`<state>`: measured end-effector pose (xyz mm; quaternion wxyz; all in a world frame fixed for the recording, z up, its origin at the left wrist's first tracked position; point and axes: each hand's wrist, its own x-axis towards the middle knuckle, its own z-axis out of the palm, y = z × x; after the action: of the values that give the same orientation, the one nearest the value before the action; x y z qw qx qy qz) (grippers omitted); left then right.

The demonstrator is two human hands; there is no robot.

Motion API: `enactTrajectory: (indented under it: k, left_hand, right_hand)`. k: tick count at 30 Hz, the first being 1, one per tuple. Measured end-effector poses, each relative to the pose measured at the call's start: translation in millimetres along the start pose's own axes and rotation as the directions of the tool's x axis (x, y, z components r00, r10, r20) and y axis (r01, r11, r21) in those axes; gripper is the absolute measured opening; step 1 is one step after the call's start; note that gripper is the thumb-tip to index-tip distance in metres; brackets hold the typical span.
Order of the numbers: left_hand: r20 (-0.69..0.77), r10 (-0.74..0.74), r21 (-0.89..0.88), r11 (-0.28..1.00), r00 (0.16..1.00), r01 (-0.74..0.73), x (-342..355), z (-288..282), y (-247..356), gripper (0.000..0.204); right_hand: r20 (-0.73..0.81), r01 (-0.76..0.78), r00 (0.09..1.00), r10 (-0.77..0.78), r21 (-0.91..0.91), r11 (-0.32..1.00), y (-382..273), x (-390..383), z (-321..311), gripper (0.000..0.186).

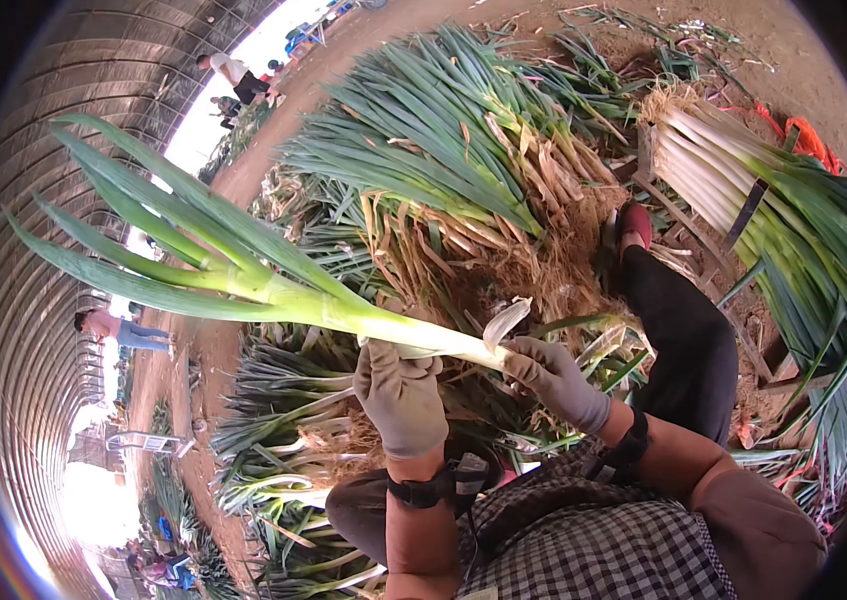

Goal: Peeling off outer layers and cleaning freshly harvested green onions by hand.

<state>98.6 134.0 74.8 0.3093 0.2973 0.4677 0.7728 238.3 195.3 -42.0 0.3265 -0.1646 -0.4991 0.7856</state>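
Left hand (401, 392), gloved, is wrapped tight round the white shank of one leek (274, 290), held roughly level above the lap. Right hand (556, 378), also gloved, pinches the root end just beside that fist; a pale strip of outer skin (504, 322) curls up from between its fingertips, partly peeled.

Away from the left fist, the green leaves fan out wide and unsupported, well beyond the grip.

Directly beneath both hands: a heap of unpeeled leeks (444, 150) with dry husks and roots. Beyond the right hand, past the person's dark trouser leg (684, 340), a bundle of cleaned leeks (744, 190) lies on a wooden rack (684, 215), white ends together.

Far past the leaf tips, other workers (119, 330) crouch along the dirt floor of the tunnel shelter.

Risks, as judged: the skin looks thin and may tear short if pulled at an angle, leaving scraps on the shank. The long leafy end is heavy; a slackened left fist would let the stalk tip and drop into the soil-laden heap, dirtying the peeled part.
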Motion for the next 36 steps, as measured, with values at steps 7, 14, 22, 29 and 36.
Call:
enactTrajectory:
  k: [7, 14, 22, 29, 36]
  left_hand:
    - [-0.083, -0.199, 0.387, 0.897, 0.977, 0.215, -11.1, -8.3, -2.2, 0.019]
    - [-0.177, -0.428, 0.368, 0.806, 0.886, 0.463, -32.0, -27.6, -12.0, 0.015]
    - [0.101, -0.600, 0.469, 0.732, 0.794, 0.494, -48.7, -65.7, -37.5, 0.008]
    - [0.289, -0.493, 0.480, 0.816, 0.821, 0.321, -71.9, -85.4, -50.8, 0.024]
    - [-0.241, -0.124, 0.071, 0.987, 0.963, 0.145, -86.5, -141.3, -9.1, 0.043]
  right_hand:
    - [-0.109, 0.115, 0.989, -0.104, 0.098, 0.989, -1.8, -7.9, 5.5, 0.044]
    - [-0.125, 0.124, 0.986, -0.109, 0.121, 0.985, 3.1, -13.5, 12.3, 0.031]
    - [-0.012, 0.095, 0.995, -0.095, 0.197, 0.976, 1.6, -17.5, 32.6, 0.024]
    - [0.074, -0.075, 0.995, 0.067, 0.118, 0.990, 7.7, -26.9, 52.6, 0.026]
    - [0.057, -0.069, 0.996, 0.073, -0.070, 0.995, -5.6, -28.6, 72.0, 0.033]
